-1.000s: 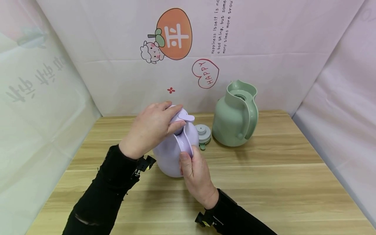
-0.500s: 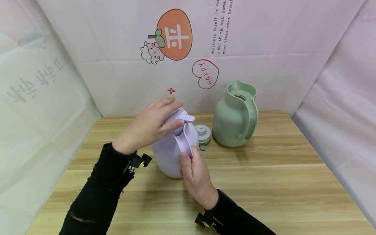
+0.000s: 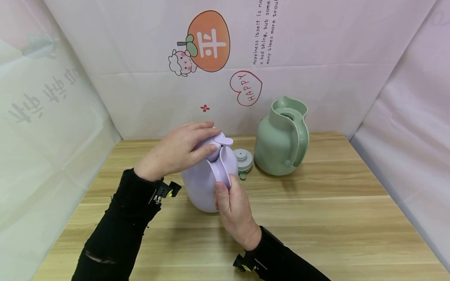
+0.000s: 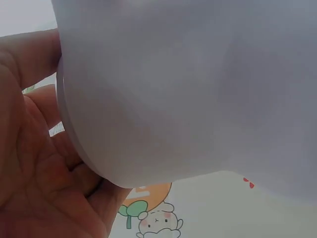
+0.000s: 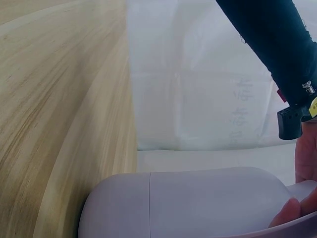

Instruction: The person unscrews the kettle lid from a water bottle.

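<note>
Head view: forward-down, farther; wrist views: close, sharing lilac jug (image 3: 198, 189).

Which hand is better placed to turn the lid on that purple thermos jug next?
Probably the left hand: it rests across the lid. The right hand grips the handle, so it seems better suited to steadying the thermos jug.

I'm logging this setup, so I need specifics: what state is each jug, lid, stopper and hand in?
Purple jug, upright on the table.
Purple lid, on the purple jug; whether tightened cannot be told.
Green jug, upright, uncovered.
Grey stopper, loose on the table, between the jugs.
Left hand, resting on the purple lid.
Right hand, gripping the purple jug's handle.
</note>
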`<act>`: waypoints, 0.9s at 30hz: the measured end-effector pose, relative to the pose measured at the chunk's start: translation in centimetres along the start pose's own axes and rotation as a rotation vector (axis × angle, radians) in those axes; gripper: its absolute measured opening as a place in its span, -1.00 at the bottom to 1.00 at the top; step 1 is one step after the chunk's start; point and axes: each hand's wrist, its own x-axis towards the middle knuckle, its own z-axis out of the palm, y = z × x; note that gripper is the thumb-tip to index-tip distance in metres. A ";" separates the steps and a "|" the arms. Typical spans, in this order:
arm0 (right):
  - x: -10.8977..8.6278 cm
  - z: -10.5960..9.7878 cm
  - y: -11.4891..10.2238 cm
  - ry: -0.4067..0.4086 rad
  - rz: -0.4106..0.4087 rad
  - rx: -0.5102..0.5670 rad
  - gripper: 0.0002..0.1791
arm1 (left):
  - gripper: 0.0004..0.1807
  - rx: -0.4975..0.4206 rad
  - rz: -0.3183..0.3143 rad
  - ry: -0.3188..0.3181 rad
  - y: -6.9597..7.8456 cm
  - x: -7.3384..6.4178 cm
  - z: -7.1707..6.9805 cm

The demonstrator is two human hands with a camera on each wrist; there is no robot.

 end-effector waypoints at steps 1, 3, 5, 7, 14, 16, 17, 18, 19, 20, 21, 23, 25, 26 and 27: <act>0.0 0.0 0.0 0.000 0.000 0.001 -0.77 | -0.45 0.002 -0.003 0.005 0.0 0.0 0.0; 0.0 0.0 0.0 -0.003 0.003 0.002 -0.77 | -0.45 0.008 -0.007 0.019 0.2 0.0 0.1; 0.0 0.0 0.0 -0.005 0.004 0.005 -0.77 | -0.46 0.022 -0.012 0.037 0.3 0.0 0.2; 0.1 0.0 0.0 -0.007 0.007 0.006 -0.77 | -0.46 0.042 -0.019 0.054 0.5 0.0 0.3; 0.1 0.0 0.0 -0.008 0.019 0.010 -0.77 | -0.45 0.119 -0.070 0.097 1.2 0.2 0.7; 0.1 0.0 0.0 -0.008 0.018 0.011 -0.77 | -0.45 0.131 -0.085 0.111 1.3 0.3 0.8; 0.1 0.0 0.0 -0.009 0.018 0.012 -0.76 | -0.45 0.136 -0.089 0.118 1.4 0.3 0.9; 0.1 0.0 0.0 -0.009 0.018 0.011 -0.76 | -0.45 0.142 -0.094 0.125 1.5 0.3 0.9; 0.1 0.0 -0.1 -0.009 0.018 0.010 -0.76 | -0.46 0.149 -0.098 0.133 1.5 0.4 1.0; 0.1 0.0 -0.1 -0.010 0.019 0.009 -0.76 | -0.46 0.155 -0.101 0.141 1.6 0.4 1.0; 0.1 0.0 -0.1 -0.011 0.020 0.007 -0.75 | -0.46 0.159 -0.103 0.148 1.6 0.4 1.1; 0.1 0.0 -0.1 -0.012 0.022 0.005 -0.75 | -0.46 0.165 -0.102 0.160 1.6 0.4 1.2; 0.1 0.0 -0.1 -0.012 0.023 0.004 -0.76 | -0.46 0.166 -0.098 0.172 1.6 0.4 1.3; 0.1 0.0 -0.1 -0.012 0.023 0.004 -0.76 | -0.46 0.163 -0.095 0.177 1.6 0.4 1.3; 0.1 -0.1 -0.1 -0.012 0.023 0.006 -0.76 | -0.46 0.159 -0.091 0.180 1.6 0.4 1.3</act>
